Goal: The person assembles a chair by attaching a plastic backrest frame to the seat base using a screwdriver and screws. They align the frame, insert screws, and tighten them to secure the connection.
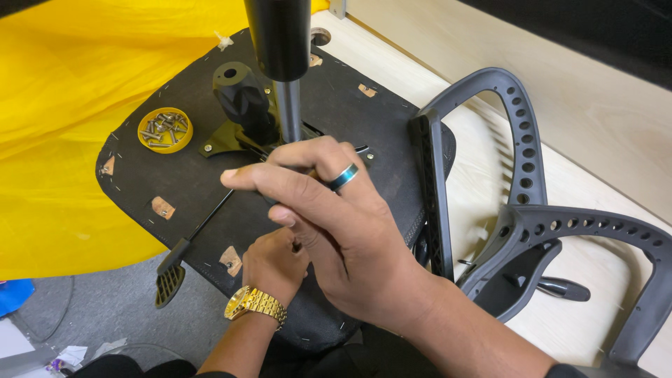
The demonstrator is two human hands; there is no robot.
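yellow cloth (63, 105), grey armrest frames (546, 231), pale floor (595, 119)

Two bare hands, forearms uncovered up to the lower frame edge. On the left hand (274, 264), a gold-coloured metal wristwatch (253, 305) with a linked bracelet band, worn snug at the wrist, dial turned partly away. On the right hand (336, 224), one ring (344, 176): a broad band, blue-teal through the middle with dark edges, set on a finger near the knuckle. Dark sleeve edge (560, 371) just visible at the right forearm, bottom corner. Fingernails short and plain.
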